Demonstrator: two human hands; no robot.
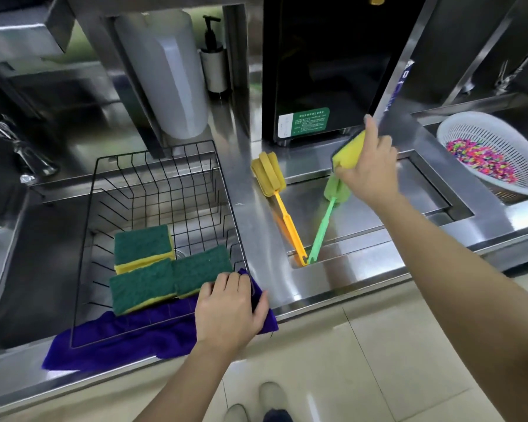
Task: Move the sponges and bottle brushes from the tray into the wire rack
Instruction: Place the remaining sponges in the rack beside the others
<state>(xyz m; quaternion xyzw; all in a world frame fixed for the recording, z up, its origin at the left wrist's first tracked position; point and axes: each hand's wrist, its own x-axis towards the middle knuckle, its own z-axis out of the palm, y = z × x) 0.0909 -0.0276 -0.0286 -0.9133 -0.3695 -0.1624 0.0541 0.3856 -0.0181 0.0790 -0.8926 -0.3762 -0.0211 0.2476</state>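
Observation:
A black wire rack (153, 166) sits over the left sink and holds three green-and-yellow sponges (144, 248). My left hand (230, 306) rests on the rack's near right corner, fingers curled over its rim and a purple cloth (128, 339). My right hand (368, 169) holds a yellow sponge (348, 152) above the steel tray (433, 190) recessed in the counter. In the tray lie an orange bottle brush (282, 208) and a green bottle brush (323, 220), handles meeting at the near edge. The green brush's head is partly hidden by my right hand.
A white colander (497, 138) with colourful bits stands at the right. A black appliance (326, 71) rises behind the tray. A pale jug (165, 74) and a pump bottle (214, 62) stand behind the rack. A tap (22, 147) is at the far left.

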